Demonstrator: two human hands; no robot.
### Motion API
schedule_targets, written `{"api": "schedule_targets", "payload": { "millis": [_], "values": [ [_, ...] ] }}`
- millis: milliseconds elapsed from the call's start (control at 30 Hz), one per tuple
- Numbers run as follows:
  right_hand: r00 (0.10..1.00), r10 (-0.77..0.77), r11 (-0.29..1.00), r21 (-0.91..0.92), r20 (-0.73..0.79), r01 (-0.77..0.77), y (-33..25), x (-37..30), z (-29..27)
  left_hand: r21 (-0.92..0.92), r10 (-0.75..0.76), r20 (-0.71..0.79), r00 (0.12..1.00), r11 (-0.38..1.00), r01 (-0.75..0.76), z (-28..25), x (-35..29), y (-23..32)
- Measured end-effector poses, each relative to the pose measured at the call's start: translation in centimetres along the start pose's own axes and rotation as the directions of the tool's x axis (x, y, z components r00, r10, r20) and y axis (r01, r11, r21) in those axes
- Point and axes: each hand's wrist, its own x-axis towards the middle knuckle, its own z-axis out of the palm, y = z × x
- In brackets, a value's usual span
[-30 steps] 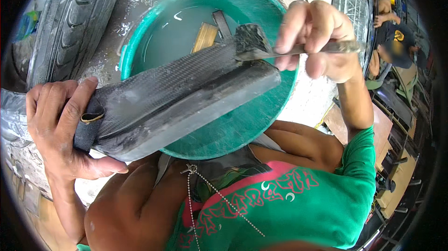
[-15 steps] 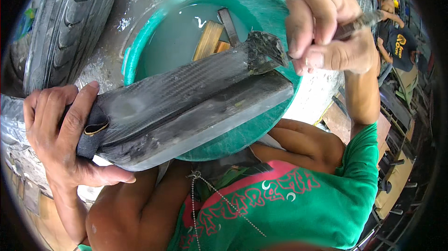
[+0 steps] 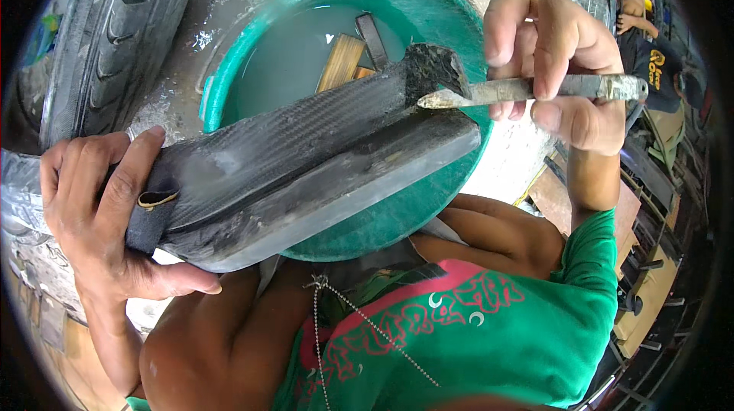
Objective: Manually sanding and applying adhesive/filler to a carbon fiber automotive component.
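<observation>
My left hand (image 3: 95, 216) is closed around the left end of a long, dark carbon-fibre part (image 3: 298, 139), with the thumb under its lower edge. A woven pattern covers its top, and a channel runs lengthwise beside a smoother grey side. Beneath my left fingers, a curled black strip (image 3: 144, 221) is wrapped at that end, possibly sandpaper. My right hand (image 3: 569, 51) pinches a narrow, worn knife (image 3: 501, 90) between thumb and fingers. Its pointed tip lies at the part's ragged right end; whether it touches, I cannot tell.
Beneath the part stands a green basin (image 3: 229, 67) of cloudy water, holding a wooden block (image 3: 342, 63) and a dark bar (image 3: 372, 42). A large tyre (image 3: 115, 44) stands at the left. Another person (image 3: 654, 63) is at the far right, beyond scattered boards (image 3: 650, 304).
The knife has turned in my right hand, its tip now pointing left at the part's end. Some right fingers have lifted and spread. My left hand and the part have barely moved.
</observation>
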Motion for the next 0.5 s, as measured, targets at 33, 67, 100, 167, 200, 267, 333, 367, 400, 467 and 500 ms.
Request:
{"api": "schedule_targets", "payload": {
  "millis": [33, 67, 100, 167, 200, 267, 333, 367, 400, 467, 500],
  "values": [
    [1.000, 0.011, 1.000, 0.000, 0.020, -0.011, 0.4, -0.4, -0.6, -0.004, 0.002, -0.004, 1.000, 1.000, -0.002, 0.0, 0.0, 0.0],
    [1.000, 0.013, 1.000, -0.004, 0.020, -0.013, 0.5, -0.6, -1.0, -0.005, 0.003, -0.008, 1.000, 1.000, -0.003, -0.1, 0.1, 0.0],
    [0.999, 0.004, 1.000, -0.017, 0.040, -0.004, 0.7, -0.8, -1.4, -0.006, 0.003, -0.002, 1.000, 1.000, -0.003, -0.1, 0.1, 0.0],
    [0.998, 0.000, 1.000, -0.030, 0.064, 0.002, 0.8, -0.7, -1.7, -0.011, -0.001, 0.003, 1.000, 1.000, 0.001, -0.4, 0.1, -0.1],
    [0.997, -0.017, 0.999, -0.026, 0.075, 0.019, 0.7, -0.4, -1.6, -0.003, 0.004, 0.016, 1.000, 1.000, -0.004, -0.6, 0.0, -0.2],
    [0.996, -0.030, 0.999, -0.019, 0.081, 0.031, 0.9, -0.1, -1.5, -0.001, 0.012, 0.032, 0.999, 1.000, -0.012, -0.3, -0.1, -0.2],
    [0.998, 0.021, 1.000, 0.022, 0.064, -0.022, 1.1, 0.2, -1.7, -0.005, 0.001, 0.031, 1.000, 1.000, -0.001, -0.2, -0.1, -0.2],
    [0.996, 0.088, 0.990, 0.106, 0.022, -0.089, 1.2, 0.2, -1.6, -0.006, 0.001, 0.031, 1.000, 1.000, -0.001, -0.2, -0.1, -0.3],
    [0.996, 0.089, 0.990, 0.106, 0.022, -0.091, 1.4, 0.1, -1.6, 0.001, 0.006, 0.031, 1.000, 1.000, -0.006, -0.2, -0.1, -0.3],
    [0.991, 0.134, 0.961, 0.241, 0.015, -0.133, 1.8, 0.1, -1.8, 0.009, 0.005, 0.027, 1.000, 1.000, -0.005, -0.2, -0.1, -0.2],
    [0.994, 0.109, 0.971, 0.214, 0.011, -0.108, 2.2, -0.1, -1.8, 0.001, 0.008, 0.024, 1.000, 1.000, -0.008, -0.2, -0.1, -0.2]
  ]
}}
